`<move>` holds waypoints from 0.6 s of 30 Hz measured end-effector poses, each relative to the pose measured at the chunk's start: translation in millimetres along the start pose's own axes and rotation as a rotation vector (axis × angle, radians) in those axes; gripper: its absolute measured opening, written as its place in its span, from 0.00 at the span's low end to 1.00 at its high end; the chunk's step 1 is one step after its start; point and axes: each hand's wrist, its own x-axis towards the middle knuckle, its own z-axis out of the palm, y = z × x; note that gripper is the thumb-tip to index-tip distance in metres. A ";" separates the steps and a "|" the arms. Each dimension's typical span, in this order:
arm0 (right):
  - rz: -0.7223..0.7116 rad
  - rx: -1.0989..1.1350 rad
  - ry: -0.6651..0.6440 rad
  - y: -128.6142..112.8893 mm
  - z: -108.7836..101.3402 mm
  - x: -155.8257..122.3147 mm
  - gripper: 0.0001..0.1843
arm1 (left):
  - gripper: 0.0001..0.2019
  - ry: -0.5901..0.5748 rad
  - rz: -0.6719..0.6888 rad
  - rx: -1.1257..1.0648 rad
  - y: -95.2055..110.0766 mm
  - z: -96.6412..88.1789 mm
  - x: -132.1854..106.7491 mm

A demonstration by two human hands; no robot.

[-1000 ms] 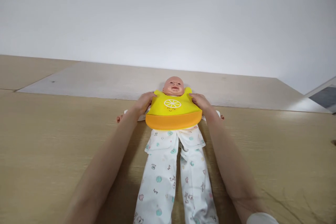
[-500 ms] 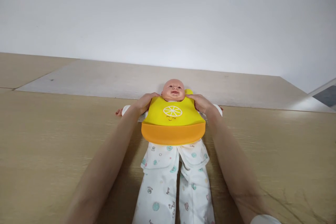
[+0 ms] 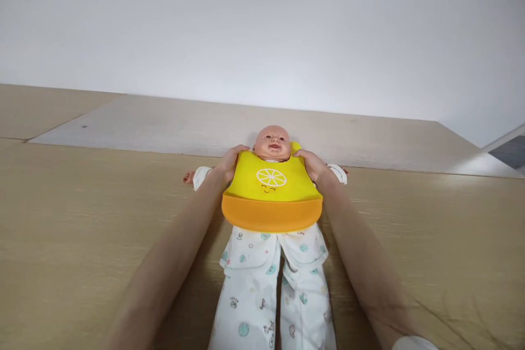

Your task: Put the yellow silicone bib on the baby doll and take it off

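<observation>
Yellow-and-orange silicone bib point(image 3: 270, 199): soft, light, floppy; lies on the doll's chest, centred on the worktop; best held at its shoulders.
Left hand point(image 3: 231, 164): my grip closed on the bib's left shoulder.
Right hand point(image 3: 311, 167): my grip closed on its right shoulder.
Bald vinyl baby doll point(image 3: 272, 144): on its back, head far, wearing white patterned pajamas point(image 3: 246, 268).
Pale wooden worktop point(image 3: 82, 213): beneath the doll.

Bib point(image 3: 271, 192), smooth silicone with soft sheen, doll head point(image 3: 271, 144), glossy vinyl, trousers point(image 3: 250, 301), matt printed cloth, counter point(image 3: 82, 219), matt wood-grain laminate, wall point(image 3: 262, 38), matt white paint
</observation>
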 end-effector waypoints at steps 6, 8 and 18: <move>0.059 0.292 -0.082 0.1 0.7 3.6 0.12 | 0.07 -0.052 0.098 -0.088 -1.3 1.2 3.3; 0.051 0.312 -0.086 0.0 0.9 4.6 0.12 | 0.07 -0.069 0.115 -0.097 -1.2 3.3 2.9; -0.019 0.253 -0.134 -13.0 -0.2 0.3 0.11 | 0.14 -0.039 0.187 -0.102 2.8 10.6 -2.0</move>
